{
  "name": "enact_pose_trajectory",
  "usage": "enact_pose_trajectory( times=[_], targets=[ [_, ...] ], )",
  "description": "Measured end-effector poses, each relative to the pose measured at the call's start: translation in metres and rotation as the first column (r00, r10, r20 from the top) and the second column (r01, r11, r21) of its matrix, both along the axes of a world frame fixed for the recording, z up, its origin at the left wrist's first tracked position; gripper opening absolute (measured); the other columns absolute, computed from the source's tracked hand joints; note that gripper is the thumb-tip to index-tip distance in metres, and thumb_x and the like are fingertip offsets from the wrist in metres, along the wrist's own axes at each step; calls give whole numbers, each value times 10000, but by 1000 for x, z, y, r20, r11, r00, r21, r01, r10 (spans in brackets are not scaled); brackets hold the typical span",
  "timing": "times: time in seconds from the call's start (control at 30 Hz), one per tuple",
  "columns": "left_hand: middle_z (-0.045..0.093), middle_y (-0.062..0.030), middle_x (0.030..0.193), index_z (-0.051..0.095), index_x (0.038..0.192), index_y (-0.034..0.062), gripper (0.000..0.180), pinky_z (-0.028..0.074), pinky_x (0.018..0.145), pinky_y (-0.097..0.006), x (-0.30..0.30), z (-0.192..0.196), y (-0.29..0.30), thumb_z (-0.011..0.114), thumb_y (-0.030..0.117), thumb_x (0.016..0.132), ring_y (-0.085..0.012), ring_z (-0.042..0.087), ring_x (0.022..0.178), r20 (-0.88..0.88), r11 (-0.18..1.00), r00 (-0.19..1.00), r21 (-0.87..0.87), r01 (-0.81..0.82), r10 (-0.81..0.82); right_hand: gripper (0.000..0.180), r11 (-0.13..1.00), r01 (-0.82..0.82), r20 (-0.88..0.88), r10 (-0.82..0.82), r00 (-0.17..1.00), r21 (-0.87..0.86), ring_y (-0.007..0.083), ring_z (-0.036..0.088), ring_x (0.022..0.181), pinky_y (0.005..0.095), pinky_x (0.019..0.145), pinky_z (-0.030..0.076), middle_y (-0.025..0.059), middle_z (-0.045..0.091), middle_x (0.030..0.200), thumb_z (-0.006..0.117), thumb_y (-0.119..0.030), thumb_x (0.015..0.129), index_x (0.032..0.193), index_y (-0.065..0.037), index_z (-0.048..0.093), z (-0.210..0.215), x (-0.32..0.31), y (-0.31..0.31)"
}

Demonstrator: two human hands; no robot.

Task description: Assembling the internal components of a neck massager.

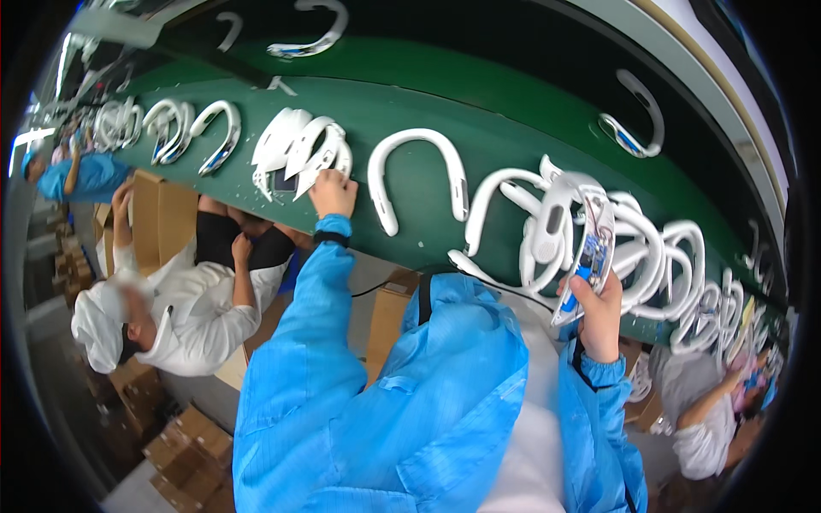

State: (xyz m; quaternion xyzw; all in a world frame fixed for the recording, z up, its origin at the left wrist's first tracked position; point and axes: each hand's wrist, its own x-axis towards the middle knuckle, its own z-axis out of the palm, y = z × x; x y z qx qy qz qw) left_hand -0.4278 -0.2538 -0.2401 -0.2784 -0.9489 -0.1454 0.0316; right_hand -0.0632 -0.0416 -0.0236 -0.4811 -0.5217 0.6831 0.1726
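Glossy white plastic neckbands [416,175]; matt green belt [513,128]; brown cardboard boxes [184,445]

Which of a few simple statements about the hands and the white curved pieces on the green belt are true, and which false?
1. The left hand reaches to a cluster of white shells on the green belt. True.
2. The right hand is empty. False: it holds an open curved shell with a blue part showing inside.
3. The belt is red. False: it is green.
4. A single white U-shaped band lies on the belt between the two hands. True.
5. Both sleeves are blue. True.
6. Nobody else is in view. False: a person in white sits at the left.
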Motion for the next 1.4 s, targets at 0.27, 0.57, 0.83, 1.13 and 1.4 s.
enact_pose_trajectory(
  times=[0.27,0.57,0.83,1.13,1.4],
  targets=[
    [589,-17,866,588,873,105,203,213,960,-451,87,169,60,601,15,692,-208,552,905,-176,775,809,233,588,-561,333,988,18,-245,-56,968,-154,118,576,752,241,678,470,66,605,887,585,-90,812,1107,31,490,-4,-1,14],
    [446,-49,641,553,706,72,152,277,703,-359,175,249,127,617,183,625,-234,419,646,15,270,290,407,873,-957,447,966,-160,-382,72,922,-205,103,553,894,226,781,453,58,571,1020,457,-348,912,1188,3,456,-11,-2,36],
    [513,-78,708,513,783,50,232,318,749,-374,248,232,175,630,157,614,-253,460,659,51,376,404,486,789,-913,813,847,-528,-360,475,803,-62,219,469,1066,284,896,380,144,468,1160,748,-329,650,1269,9,343,0,42,41],
    [495,-97,1099,474,1096,-3,442,400,889,-370,307,215,186,557,338,827,-252,493,1000,667,543,531,741,-395,-523,933,902,-365,-580,174,795,-230,172,458,1094,282,928,371,88,453,1191,729,-204,588,1350,-30,220,-8,78,39],
    [468,-248,1212,349,1287,-14,729,423,893,-454,330,215,206,469,390,693,-349,491,1077,642,739,-389,466,-487,-661,910,872,-443,-543,272,794,-210,182,416,1137,295,945,353,99,411,1223,672,-161,625,1367,-34,161,-5,102,45]
  ],
)
